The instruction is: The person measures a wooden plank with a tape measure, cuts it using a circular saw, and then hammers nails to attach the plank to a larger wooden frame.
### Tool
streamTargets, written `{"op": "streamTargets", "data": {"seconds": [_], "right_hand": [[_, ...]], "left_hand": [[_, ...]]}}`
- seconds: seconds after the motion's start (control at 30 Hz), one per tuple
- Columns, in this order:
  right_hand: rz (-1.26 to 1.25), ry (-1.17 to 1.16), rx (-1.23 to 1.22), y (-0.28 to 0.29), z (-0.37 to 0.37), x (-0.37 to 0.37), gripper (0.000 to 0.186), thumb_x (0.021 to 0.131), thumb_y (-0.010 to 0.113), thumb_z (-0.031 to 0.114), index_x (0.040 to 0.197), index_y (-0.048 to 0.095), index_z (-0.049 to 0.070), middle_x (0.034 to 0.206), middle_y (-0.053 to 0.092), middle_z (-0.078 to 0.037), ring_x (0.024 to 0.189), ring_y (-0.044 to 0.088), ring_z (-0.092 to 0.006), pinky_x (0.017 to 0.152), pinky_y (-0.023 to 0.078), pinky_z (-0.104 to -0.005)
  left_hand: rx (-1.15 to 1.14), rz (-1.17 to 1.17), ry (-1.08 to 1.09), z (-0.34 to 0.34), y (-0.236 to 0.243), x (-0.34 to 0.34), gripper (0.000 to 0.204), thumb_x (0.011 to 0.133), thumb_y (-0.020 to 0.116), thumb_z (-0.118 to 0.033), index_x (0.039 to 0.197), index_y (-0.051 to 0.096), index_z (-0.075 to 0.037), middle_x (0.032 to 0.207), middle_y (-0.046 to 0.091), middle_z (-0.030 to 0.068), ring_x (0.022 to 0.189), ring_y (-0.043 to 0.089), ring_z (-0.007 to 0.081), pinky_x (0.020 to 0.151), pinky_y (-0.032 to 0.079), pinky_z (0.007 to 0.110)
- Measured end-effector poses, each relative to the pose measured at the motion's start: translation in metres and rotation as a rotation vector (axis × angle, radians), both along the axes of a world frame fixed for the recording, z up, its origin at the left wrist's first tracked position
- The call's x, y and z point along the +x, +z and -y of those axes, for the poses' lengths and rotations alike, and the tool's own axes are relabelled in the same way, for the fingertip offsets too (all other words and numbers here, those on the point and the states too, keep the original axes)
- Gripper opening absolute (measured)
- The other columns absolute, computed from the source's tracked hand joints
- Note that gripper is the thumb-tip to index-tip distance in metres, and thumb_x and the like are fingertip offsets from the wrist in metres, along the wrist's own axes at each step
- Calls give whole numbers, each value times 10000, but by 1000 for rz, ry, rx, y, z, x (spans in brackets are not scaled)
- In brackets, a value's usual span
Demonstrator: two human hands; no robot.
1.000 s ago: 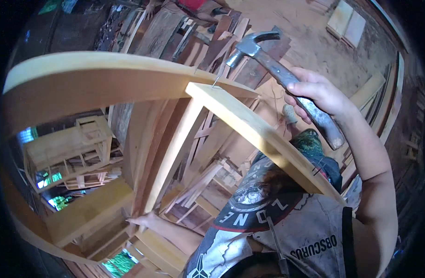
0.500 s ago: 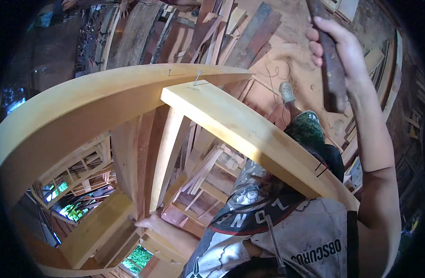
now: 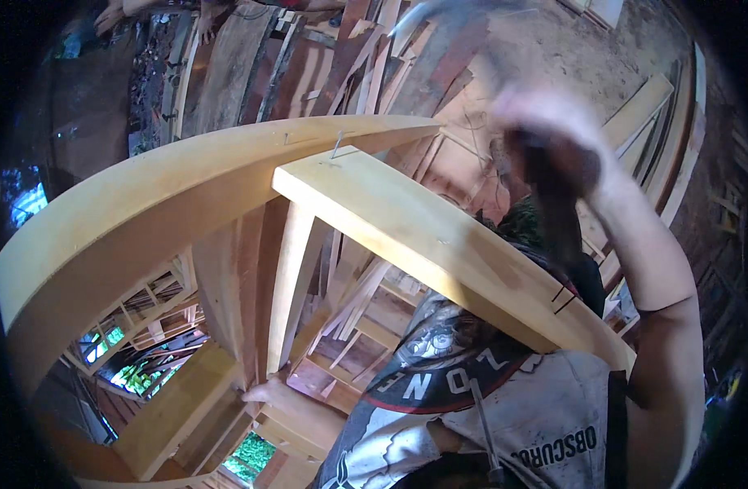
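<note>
My right hand, smeared by motion, is closed round the dark wooden handle of a hammer. The hammer's head is only a pale streak near the top edge. Below it lies a light wooden armrest board, butted against a long curved rail. A nail stands partway out of the board's end at this joint, and two more nails stick up near its other end. Low in the frame, my left hand grips the foot of an upright wooden post; some of its fingers are hidden.
Planks lie stacked at the far side, where another person's hand shows at upper left. Boards lean at the right. A screwdriver-like metal shaft lies against my shirt. Slats fill the space under the frame.
My right hand has swung down and to the left with the hammer, now blurred. My left hand stays at the post, and the view has shifted slightly.
</note>
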State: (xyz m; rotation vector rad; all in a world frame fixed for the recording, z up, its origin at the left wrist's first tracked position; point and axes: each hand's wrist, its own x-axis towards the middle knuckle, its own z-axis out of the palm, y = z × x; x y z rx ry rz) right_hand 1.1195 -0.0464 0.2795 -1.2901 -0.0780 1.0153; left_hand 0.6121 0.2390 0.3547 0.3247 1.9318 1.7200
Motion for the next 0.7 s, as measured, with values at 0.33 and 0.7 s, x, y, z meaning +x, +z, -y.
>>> {"op": "streamTargets", "data": {"seconds": [0.33, 0.7], "right_hand": [[-445, 23, 385, 9, -2, 33, 241, 914, 599, 258, 981, 657, 34, 820, 657, -52, 712, 642, -156, 698, 549, -324], [-74, -125, 106, 9, 9, 23, 190, 933, 561, 244, 996, 658, 93, 719, 604, -18, 582, 567, -141, 539, 475, -276]], "left_hand": [[2, -5, -17, 0, 0, 1, 844, 854, 383, -719, 1502, 332, -180, 1517, 347, 170, 1401, 289, 431, 1084, 232, 717], [-3, -26, -17, 1, -1, -4, 841, 859, 376, -715, 1502, 331, -174, 1517, 349, 171, 1399, 297, 429, 1084, 240, 712]]}}
